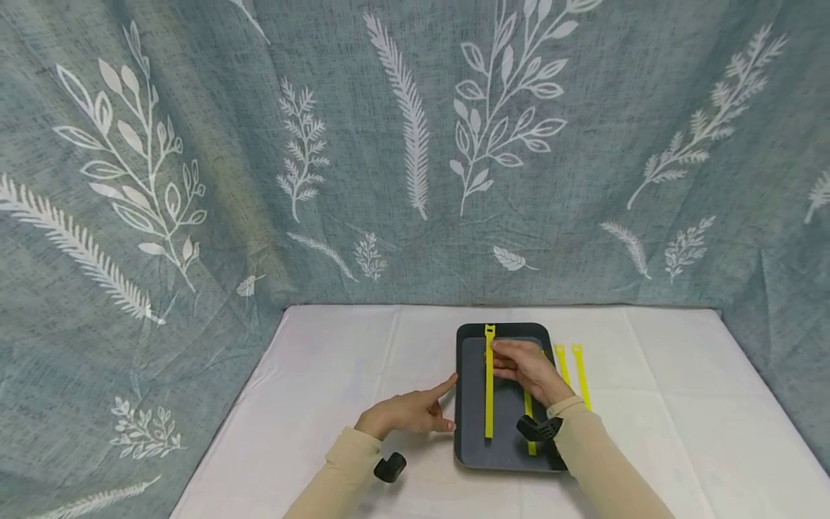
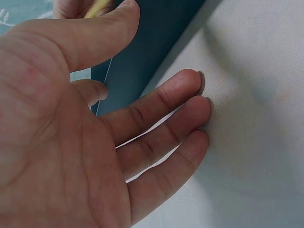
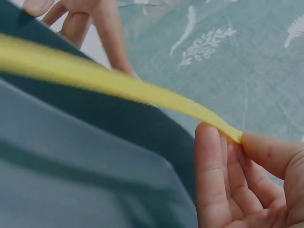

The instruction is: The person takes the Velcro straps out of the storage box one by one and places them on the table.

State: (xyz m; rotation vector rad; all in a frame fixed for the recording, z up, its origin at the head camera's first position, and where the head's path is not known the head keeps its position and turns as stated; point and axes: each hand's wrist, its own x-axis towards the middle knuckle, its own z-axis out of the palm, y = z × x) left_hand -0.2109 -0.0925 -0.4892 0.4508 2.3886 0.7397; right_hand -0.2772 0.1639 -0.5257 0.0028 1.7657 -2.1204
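The thumb and a finger of the right hand (image 1: 528, 367) are pinching a yellow strap (image 1: 489, 389) close to its slotted head, with just the thin strap sitting in the gap. The hand is holding it near one end, probably so the long part is stretching out free and straight over the tray (image 1: 473, 418). I'm not able to tell whether the low end is touching the tray's floor.

The left hand (image 1: 411, 412) is grabbing nothing. Its fingers are spreading wide and bending a little, and the pointing finger seems to be touching the tray's left side. Maybe it is resting there to stop the tray from sliding.

Inside the tray, a second strap (image 1: 532, 445) is lying near the right wall, partly hiding under the right wrist. Just outside the tray's right side, two more straps (image 1: 562, 366) (image 1: 582, 375) are lying next to each other, where the right hand is reaching them easily. A white cloth (image 1: 700, 404) is lying under the tray, and a leafy curtain (image 1: 246, 216) is hanging behind it.
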